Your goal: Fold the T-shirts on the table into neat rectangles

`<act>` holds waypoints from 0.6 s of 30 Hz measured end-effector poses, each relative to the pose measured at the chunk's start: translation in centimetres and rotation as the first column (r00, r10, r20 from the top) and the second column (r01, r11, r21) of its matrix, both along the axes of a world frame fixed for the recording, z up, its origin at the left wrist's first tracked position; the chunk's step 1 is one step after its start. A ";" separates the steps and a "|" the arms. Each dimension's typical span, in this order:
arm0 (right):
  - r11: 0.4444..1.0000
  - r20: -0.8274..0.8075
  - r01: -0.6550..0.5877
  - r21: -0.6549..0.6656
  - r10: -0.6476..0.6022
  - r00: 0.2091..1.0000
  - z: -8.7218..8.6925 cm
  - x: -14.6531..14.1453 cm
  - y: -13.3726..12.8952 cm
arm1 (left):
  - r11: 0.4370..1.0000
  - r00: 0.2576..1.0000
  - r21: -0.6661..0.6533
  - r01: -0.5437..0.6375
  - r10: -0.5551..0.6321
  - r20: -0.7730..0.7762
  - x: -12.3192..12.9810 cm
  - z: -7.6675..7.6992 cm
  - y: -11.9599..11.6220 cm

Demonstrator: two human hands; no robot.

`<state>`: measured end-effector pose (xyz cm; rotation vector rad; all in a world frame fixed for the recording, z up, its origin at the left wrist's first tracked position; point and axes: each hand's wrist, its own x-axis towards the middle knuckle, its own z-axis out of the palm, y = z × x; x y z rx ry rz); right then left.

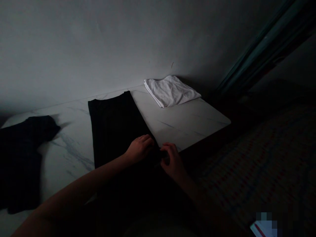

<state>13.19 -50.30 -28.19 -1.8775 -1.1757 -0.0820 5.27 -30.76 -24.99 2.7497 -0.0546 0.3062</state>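
Observation:
A black garment (pixel 113 125), folded into a long strip, lies on the white marbled table and runs towards me. My left hand (pixel 141 148) rests on its right part with the fingers curled down into the cloth; the fingertips are hidden. At the garment's right edge is my right hand (pixel 171 161), its bent fingers and thumb closing on the dark cloth. The lower end of the garment fades into shadow, so its outline there cannot be made out.
A folded white cloth (pixel 171 91) lies at the table's back right. A dark short-sleeved shirt (pixel 21 158) is spread at the left. The table (pixel 190 126) meets a pale wall. Patterned fabric (pixel 237 171) and a lit screen (pixel 263 228) are at the right.

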 end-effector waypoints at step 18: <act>0.993 0.328 -0.073 0.094 0.039 0.944 0.3 0.7 0.1 | 0.935 0.938 0.118 0.335 -0.318 -0.140 -5.5 -1.1 -2.4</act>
